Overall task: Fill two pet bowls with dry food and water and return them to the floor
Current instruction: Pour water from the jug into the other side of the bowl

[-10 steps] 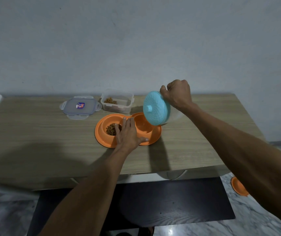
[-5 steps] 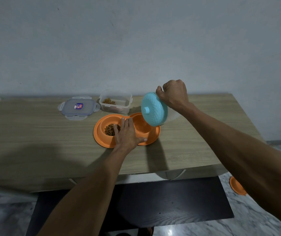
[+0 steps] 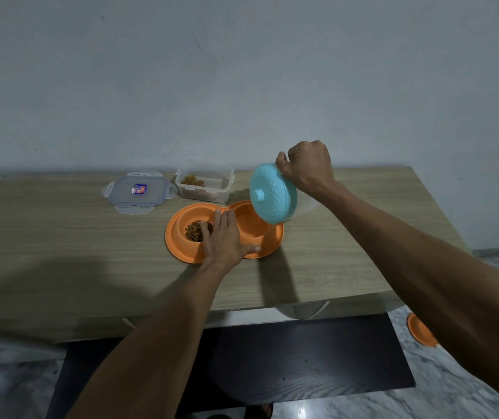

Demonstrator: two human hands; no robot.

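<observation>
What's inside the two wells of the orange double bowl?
Left well: brown kibble, partly covered by the left hand. Right well: no kibble visible; water can't be judged, and the tilted blue-lidded jug hides its far edge.

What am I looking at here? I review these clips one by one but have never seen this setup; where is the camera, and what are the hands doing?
There is no machine: a person wears one wide-angle camera on the head, looking forward and down, so both forearms reach in from below. On the wooden table lies an orange double pet bowl; its left cup holds dry food, the right cup looks dry. The left hand presses flat on the bowl's middle. The right hand grips a clear jug with a turquoise lid, tilted over the right cup. Behind stand an open clear food container and, beside it, its flat lid. Another orange bowl lies on the floor.
</observation>
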